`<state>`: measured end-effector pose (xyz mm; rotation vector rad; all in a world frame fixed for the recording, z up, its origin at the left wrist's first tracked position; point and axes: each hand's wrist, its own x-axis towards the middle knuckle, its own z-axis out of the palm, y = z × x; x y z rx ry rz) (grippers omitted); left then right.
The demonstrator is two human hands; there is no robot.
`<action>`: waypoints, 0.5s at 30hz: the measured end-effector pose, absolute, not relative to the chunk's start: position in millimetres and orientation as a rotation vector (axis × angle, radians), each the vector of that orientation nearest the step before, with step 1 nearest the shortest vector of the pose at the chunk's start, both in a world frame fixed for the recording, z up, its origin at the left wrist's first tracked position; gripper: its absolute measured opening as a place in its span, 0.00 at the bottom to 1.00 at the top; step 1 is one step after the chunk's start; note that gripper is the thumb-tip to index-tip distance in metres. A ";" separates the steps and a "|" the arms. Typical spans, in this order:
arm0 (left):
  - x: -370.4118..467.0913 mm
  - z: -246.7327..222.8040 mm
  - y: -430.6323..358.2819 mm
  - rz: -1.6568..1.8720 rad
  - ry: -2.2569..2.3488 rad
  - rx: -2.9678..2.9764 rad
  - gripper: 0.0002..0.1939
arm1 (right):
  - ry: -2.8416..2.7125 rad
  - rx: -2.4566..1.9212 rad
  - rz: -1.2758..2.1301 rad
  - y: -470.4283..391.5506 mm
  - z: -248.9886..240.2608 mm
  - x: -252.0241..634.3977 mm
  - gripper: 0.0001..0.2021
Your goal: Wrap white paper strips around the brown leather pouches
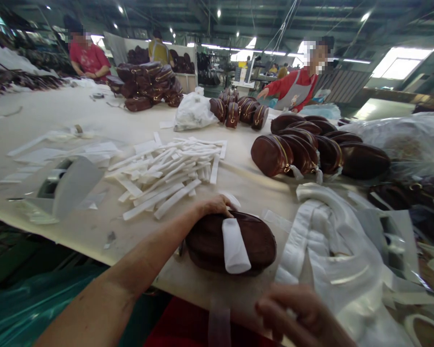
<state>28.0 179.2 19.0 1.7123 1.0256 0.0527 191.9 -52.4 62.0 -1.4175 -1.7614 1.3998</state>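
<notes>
A dark brown leather bag [202, 241] lies at the table's near edge. My left hand [217, 206] reaches across to its far edge, with fingers bent down onto the leather and closed on it. Over the bag's near side hangs a white strip [236, 248], its lower end curled; another white piece shows just behind my fingers. My right hand [300, 313] is to the right of the bag, apart from it, fingers bent and smeared by motion; whether it holds anything is unclear. Below the bag, a translucent strip [219, 320] hangs in front of red cloth.
A heap of white strips [173, 168] lies beyond my left arm. Tape dispensers stand at left [56, 180] and right [392, 236]. White padded material [332, 255] lies right. Finished-looking brown bags [304, 149] are grouped farther back. People in red [90, 58] [292, 86] stand across the table.
</notes>
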 end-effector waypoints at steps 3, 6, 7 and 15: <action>28.6 19.8 177.2 0.067 1.010 1.715 0.19 | -1.565 -1.625 0.785 10.5 75.4 209.5 0.14; 29.1 20.5 174.3 0.085 0.992 1.721 0.17 | -1.582 -1.765 0.780 77.4 59.1 208.7 0.14; 29.0 20.1 173.6 0.089 0.992 1.725 0.16 | -1.595 -1.792 0.846 95.3 50.7 205.4 0.15; 25.8 7.7 177.4 0.106 1.070 1.758 0.08 | -1.573 -1.678 1.207 134.8 21.3 183.5 0.11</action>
